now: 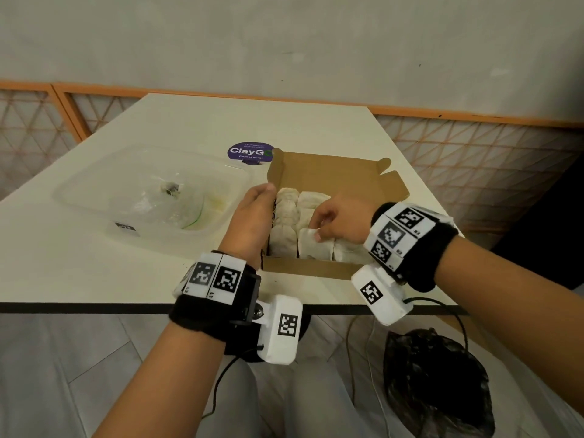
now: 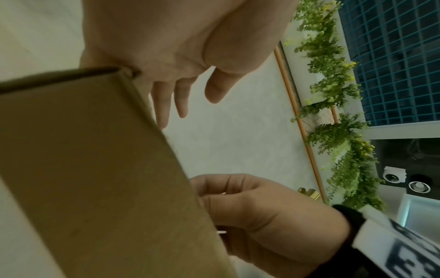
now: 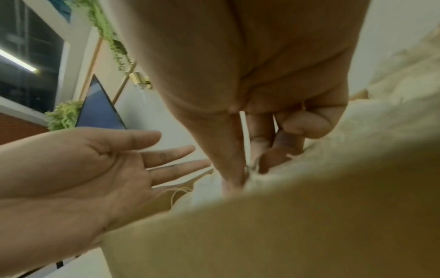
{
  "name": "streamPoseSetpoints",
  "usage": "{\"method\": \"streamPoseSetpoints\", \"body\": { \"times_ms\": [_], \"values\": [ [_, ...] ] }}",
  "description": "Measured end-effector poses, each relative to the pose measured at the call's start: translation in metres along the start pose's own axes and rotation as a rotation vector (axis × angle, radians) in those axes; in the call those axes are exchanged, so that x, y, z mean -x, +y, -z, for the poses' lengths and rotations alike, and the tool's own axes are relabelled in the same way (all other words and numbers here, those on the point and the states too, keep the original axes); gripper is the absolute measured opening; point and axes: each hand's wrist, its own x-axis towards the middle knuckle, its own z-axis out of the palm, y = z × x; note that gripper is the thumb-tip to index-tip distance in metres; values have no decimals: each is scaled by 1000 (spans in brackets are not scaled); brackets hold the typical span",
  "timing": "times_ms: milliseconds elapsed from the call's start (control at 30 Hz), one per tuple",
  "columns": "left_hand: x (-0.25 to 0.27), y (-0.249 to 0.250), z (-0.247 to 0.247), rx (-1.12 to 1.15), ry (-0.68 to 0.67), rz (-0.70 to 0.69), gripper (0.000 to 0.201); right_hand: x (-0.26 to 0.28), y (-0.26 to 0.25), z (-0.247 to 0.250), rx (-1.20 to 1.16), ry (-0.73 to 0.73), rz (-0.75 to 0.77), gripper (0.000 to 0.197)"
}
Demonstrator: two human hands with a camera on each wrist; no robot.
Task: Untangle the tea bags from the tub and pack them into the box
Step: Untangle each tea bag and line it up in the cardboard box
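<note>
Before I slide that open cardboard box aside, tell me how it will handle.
The cardboard box likely slides easily on the smooth table; it looks light, holding only tea bags. Its thin walls and raised lid flap may flex, so push low. The left hand, flat against its left wall, probably steadies it.

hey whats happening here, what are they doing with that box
A person is packing tea bags into a cardboard box on the table. The left hand rests open against the box's left wall, while the right hand pinches one bag into place. The tub beside it looks nearly emptied, with only clear wrapping left.
</note>
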Motion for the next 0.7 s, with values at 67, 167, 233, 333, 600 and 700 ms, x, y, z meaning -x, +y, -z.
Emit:
{"method": "streamPoseSetpoints", "body": {
  "times_ms": [67,167,233,333,600,700],
  "values": [
    [1,-2,1,5,-24,37,23,5,1,1,3,157,5,14],
    [-2,-3,1,-11,-41,44,28,17,2,1,-66,217,100,12],
    [-3,-2,1,-20,-49,52,33,23,2,-5,-47,66,106,17],
    [-1,-2,0,-43,-55,71,34,23,7,-15,63,-24,90,29],
    [-7,20,6,-205,-126,68,30,65,69,12,-336,446,-142,36],
    [-7,18,7,-176,-172,149,14,69,93,-7,-493,343,-244,46]
  ]
}}
